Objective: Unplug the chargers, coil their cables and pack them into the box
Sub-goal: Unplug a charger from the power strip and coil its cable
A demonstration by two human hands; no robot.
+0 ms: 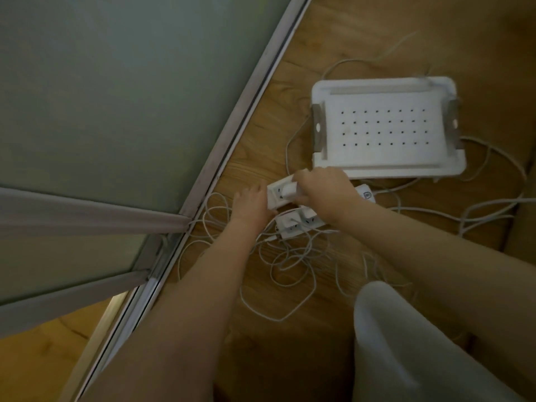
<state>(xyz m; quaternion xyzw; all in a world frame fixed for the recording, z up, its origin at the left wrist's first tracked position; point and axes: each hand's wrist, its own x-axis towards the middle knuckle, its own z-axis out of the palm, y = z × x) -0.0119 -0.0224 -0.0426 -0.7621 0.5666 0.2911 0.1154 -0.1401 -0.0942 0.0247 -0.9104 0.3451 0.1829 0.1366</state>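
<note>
Centre frame: right hand (324, 190) grip clenched on charger (288, 191), left hand (251, 204) holding power strip (272, 198). Charger judged light and rigid; pull its body, not the limp cable (278, 320).

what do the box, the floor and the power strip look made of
Box: moulded white plastic, matte, with rounded rim and rows of holes. Floor: wood or wood-look laminate, going by the brown grain; cannot tell which. Power strip: smooth white hard plastic, likely.
</note>
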